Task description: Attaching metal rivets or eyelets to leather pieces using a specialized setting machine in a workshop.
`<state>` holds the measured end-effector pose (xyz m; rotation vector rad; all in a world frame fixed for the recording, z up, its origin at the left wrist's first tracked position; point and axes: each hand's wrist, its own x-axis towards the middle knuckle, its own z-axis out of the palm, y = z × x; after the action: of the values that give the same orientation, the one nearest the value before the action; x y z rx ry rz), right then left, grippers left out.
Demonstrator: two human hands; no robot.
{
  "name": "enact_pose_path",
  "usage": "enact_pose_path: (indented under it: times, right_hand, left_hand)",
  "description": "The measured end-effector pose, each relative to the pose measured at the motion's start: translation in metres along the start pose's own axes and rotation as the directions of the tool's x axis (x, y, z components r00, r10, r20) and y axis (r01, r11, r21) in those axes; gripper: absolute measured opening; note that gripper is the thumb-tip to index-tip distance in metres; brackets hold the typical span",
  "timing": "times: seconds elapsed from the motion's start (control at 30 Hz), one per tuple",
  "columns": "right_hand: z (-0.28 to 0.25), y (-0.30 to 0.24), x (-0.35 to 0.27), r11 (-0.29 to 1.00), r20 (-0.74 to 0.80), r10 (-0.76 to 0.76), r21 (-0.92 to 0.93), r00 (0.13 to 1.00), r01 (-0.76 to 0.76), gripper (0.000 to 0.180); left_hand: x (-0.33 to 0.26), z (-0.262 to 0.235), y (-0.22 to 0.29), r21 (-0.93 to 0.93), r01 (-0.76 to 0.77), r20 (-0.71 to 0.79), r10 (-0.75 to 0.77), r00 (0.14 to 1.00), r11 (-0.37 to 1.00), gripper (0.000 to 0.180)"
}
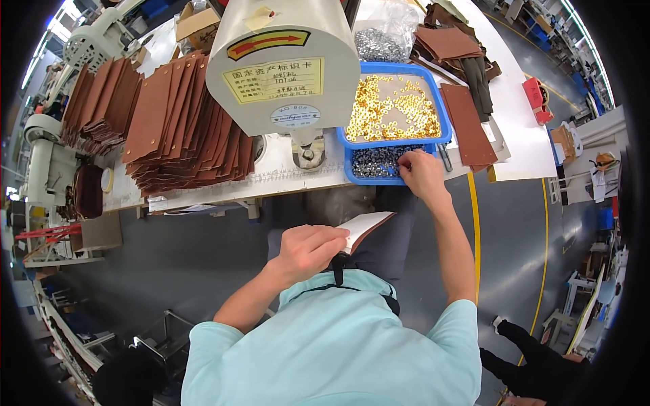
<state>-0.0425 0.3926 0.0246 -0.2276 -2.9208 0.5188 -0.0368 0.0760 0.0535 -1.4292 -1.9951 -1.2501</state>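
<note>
My left hand (313, 250) is closed on a leather piece (365, 229) above my lap; its white side faces up and a brown edge shows. At the front of the bench, my right hand (424, 174) reaches into a blue tray (379, 181) of small silver and dark metal parts (382, 162). Its fingers are pinched together, and whatever they hold is too small to make out. Just behind, another blue tray (443, 111) contains small gold ring-shaped pieces (379, 108). Left of the trays stands a pressing machine (288, 40), its lower die (309, 154) near the bench edge.
Stacks of brown leather pieces (169, 108) fill the bench's left side. A brown leather strip (467, 125) lies right of the trays, below a pile of brown and dark pieces (450, 42). A plastic bag of metal parts (382, 44) lies behind. Another person (542, 358) is at lower right.
</note>
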Motion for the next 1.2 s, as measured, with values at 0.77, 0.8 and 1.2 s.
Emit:
enact_pose_path:
  times: [0.77,0.8,1.2]
  right_hand:
    - [-0.065,-0.098,-0.076,0.448,0.357,-0.236,0.865,0.904,-0.225,0.01]
    - [-0.062,-0.096,-0.076,0.429,0.383,-0.262,0.869,0.886,-0.248,0.009]
    - [-0.047,-0.096,-0.07,0.307,0.631,-0.355,0.776,0.69,-0.552,0.009]
  left_hand:
    - [0.012,-0.006,0.012,-0.061,-0.055,0.044,0.058,0.997,0.997,0.015]
    - [0.011,-0.007,0.012,-0.034,-0.069,0.047,0.07,0.996,0.997,0.016]
    - [0.01,-0.012,0.012,0.018,-0.165,0.054,0.164,0.985,0.986,0.02]
